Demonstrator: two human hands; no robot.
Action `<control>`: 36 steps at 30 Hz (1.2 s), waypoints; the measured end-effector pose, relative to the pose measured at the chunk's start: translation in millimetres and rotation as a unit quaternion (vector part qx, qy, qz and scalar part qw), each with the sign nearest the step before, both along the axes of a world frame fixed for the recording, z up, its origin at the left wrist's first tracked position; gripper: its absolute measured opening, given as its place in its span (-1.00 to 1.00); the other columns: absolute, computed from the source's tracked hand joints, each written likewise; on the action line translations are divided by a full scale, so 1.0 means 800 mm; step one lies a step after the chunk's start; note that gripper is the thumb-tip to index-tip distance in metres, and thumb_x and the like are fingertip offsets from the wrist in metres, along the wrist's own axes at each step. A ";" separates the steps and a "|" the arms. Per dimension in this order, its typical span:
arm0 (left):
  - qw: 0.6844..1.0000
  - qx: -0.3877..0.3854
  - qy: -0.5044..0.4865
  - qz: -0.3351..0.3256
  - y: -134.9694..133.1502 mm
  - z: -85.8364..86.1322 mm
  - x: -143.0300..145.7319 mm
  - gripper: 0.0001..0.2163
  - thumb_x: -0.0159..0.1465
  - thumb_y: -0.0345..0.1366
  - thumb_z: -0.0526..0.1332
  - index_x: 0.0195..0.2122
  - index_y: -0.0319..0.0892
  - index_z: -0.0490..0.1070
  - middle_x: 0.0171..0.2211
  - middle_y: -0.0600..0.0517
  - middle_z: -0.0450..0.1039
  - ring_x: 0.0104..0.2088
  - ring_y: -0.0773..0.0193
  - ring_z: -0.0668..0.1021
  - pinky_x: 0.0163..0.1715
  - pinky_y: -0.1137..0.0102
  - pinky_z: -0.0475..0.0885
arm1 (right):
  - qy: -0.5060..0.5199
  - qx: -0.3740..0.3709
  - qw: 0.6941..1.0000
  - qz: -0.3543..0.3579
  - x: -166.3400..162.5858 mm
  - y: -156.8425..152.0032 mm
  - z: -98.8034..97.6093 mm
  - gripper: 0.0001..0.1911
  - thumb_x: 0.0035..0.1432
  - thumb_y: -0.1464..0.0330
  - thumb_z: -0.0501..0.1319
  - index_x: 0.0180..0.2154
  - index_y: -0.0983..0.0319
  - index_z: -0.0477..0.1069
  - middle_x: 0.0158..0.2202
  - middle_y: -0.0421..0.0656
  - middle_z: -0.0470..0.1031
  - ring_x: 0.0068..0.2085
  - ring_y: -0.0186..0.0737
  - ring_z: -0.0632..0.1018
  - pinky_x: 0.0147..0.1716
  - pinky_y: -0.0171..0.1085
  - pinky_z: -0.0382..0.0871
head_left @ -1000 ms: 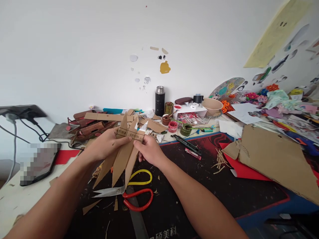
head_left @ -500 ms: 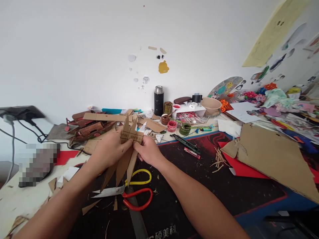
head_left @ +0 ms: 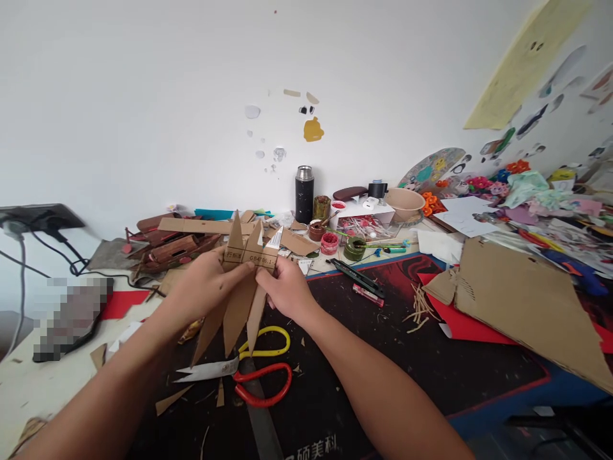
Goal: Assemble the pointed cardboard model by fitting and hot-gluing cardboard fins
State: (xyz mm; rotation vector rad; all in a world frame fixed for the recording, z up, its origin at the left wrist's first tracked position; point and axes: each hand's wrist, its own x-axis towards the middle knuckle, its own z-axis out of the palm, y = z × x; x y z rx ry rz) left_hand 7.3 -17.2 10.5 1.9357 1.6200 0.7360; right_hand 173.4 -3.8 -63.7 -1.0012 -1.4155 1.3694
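Observation:
A small cardboard picket fence (head_left: 238,313) hangs over the mat, made of pointed strips joined by a printed cross strip. My left hand (head_left: 204,281) grips its left side, thumb along the cross strip. At the right end my right hand (head_left: 287,287) pinches the same piece, its thumb close to the left one. Just below the lower points lie scissors (head_left: 231,367) with one yellow and one red handle, blades slightly apart. A flat metal strip (head_left: 263,425) runs beneath them. Fingers behind the cardboard are hidden.
Beyond the hands stand a black thermos (head_left: 304,195) and paint jars (head_left: 329,243). A black utility knife (head_left: 357,279) rests right of centre. Large cardboard (head_left: 522,300) covers red paper at right. Brown wooden models (head_left: 175,249) sit back left, and cardboard scraps (head_left: 172,400) litter the mat.
The cardboard fence has turned to face me more squarely, so its pickets appear more spread and more of the printed strip shows. My left hand has shifted slightly left; both hands keep hold.

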 end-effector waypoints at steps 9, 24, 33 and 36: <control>0.993 -0.105 -0.044 -0.043 0.003 0.005 -0.021 -0.50 0.20 0.22 0.31 -0.12 -0.11 0.62 -0.12 -0.08 0.72 -0.10 -0.17 0.69 -0.13 0.14 0.62 | 0.032 -0.010 0.999 0.020 0.002 0.004 -0.001 -0.83 0.35 0.33 0.23 -0.32 0.17 0.32 -0.61 -0.37 0.34 -0.73 -0.38 0.34 -0.73 -0.39 0.19; 0.994 -0.086 -0.067 -0.032 0.011 -0.001 -0.026 -0.56 0.21 0.13 0.32 -0.14 -0.14 0.62 -0.15 -0.06 0.73 -0.16 -0.12 0.71 -0.19 0.18 0.60 | 0.043 -0.052 0.995 0.077 0.001 0.005 -0.002 -0.82 0.40 0.33 0.22 -0.30 0.16 0.28 -0.62 -0.40 0.34 -0.75 -0.40 0.34 -0.75 -0.41 0.16; 0.992 -0.101 -0.070 -0.027 0.012 0.004 -0.029 -0.59 0.15 0.09 0.36 -0.14 -0.11 0.62 -0.16 -0.04 0.74 -0.14 -0.14 0.71 -0.17 0.18 0.62 | 0.008 -0.035 0.994 0.099 0.000 0.005 -0.012 -0.78 0.38 0.31 0.19 -0.35 0.14 0.25 -0.70 -0.40 0.30 -0.74 -0.34 0.37 -0.74 -0.40 0.18; 0.992 -0.099 -0.069 -0.028 0.012 0.003 -0.028 -0.59 0.15 0.09 0.35 -0.14 -0.12 0.63 -0.16 -0.04 0.74 -0.16 -0.12 0.71 -0.20 0.20 0.62 | 0.012 -0.034 0.994 0.099 -0.001 0.005 -0.011 -0.81 0.38 0.33 0.18 -0.34 0.14 0.26 -0.70 -0.41 0.31 -0.75 -0.34 0.35 -0.75 -0.40 0.15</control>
